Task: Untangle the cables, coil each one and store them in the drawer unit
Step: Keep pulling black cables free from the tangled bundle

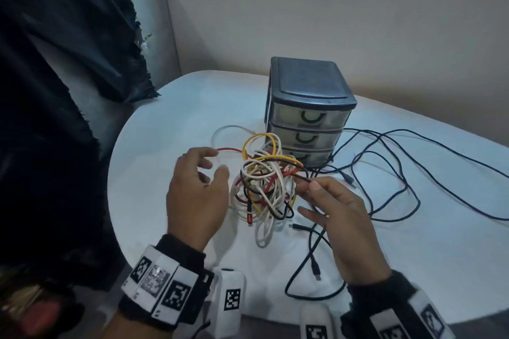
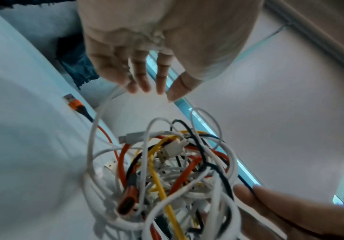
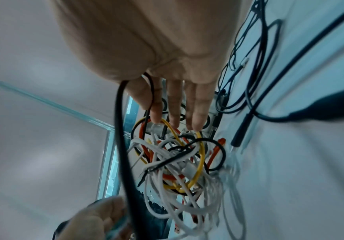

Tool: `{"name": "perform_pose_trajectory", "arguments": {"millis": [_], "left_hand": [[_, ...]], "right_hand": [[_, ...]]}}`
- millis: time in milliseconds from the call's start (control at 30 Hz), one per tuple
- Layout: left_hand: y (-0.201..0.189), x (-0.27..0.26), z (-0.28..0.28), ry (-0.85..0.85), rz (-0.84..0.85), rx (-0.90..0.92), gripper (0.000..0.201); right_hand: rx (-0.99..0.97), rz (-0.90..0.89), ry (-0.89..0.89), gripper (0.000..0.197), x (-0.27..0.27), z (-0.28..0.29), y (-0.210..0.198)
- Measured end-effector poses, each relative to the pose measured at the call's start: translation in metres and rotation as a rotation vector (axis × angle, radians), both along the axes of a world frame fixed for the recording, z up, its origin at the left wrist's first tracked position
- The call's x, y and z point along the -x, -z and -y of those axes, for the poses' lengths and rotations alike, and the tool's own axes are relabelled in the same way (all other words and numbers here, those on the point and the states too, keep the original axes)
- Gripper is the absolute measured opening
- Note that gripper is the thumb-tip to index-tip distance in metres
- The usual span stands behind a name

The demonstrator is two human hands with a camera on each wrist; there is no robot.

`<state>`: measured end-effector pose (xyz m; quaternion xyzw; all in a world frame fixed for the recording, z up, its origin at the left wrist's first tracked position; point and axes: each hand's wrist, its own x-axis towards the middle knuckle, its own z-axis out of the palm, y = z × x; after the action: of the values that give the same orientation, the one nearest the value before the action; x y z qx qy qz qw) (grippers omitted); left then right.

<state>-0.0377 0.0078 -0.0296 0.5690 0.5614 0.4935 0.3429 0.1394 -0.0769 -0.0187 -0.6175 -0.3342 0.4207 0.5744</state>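
A tangle of white, red, yellow and black cables (image 1: 261,184) lies on the white table (image 1: 154,173) in front of the dark drawer unit (image 1: 308,113), whose three clear drawers are closed. My left hand (image 1: 217,164) hovers at the tangle's left side with relaxed fingers, just under a red loop (image 1: 231,149); in the left wrist view this hand (image 2: 158,93) holds nothing, though a white strand (image 2: 97,120) passes its fingertips. My right hand (image 1: 307,184) pinches a black cable (image 1: 301,177) at the tangle's right edge. In the right wrist view that black cable (image 3: 121,129) runs past the fingers (image 3: 156,113).
Long black cables (image 1: 399,173) sprawl over the table's right half, one plug (image 1: 317,274) lying near my right wrist. An orange-collared USB plug (image 2: 72,101) lies left of the tangle. Dark cloth (image 1: 55,63) hangs at the left; a wall stands close behind the drawer unit.
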Motion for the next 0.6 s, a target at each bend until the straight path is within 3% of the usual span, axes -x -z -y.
{"name": "perform_pose_trajectory", "arguments": {"millis": [67,200,333,433,600], "left_hand": [[0.006,0.005,-0.008,0.004,0.03,0.178,0.015],[0.007,0.007,-0.02,0.15,0.271,0.5,0.018],[0.006,0.002,-0.021,0.358,0.551,0.709,0.049],[0.01,0.004,-0.022,0.478,0.655,0.764,0.078],[0.01,0.012,-0.026,0.604,0.779,0.681,0.091]], "right_hand": [[-0.009,-0.096,-0.016,0.029,-0.003,-0.001,0.002],[-0.034,-0.309,-0.046,0.027,-0.01,-0.004,0.002],[-0.029,-0.461,-0.081,0.026,-0.012,-0.005,0.003],[-0.027,-0.544,-0.104,0.025,-0.014,-0.006,0.004],[-0.033,-0.787,-0.096,0.029,-0.025,-0.004,0.0]]}}
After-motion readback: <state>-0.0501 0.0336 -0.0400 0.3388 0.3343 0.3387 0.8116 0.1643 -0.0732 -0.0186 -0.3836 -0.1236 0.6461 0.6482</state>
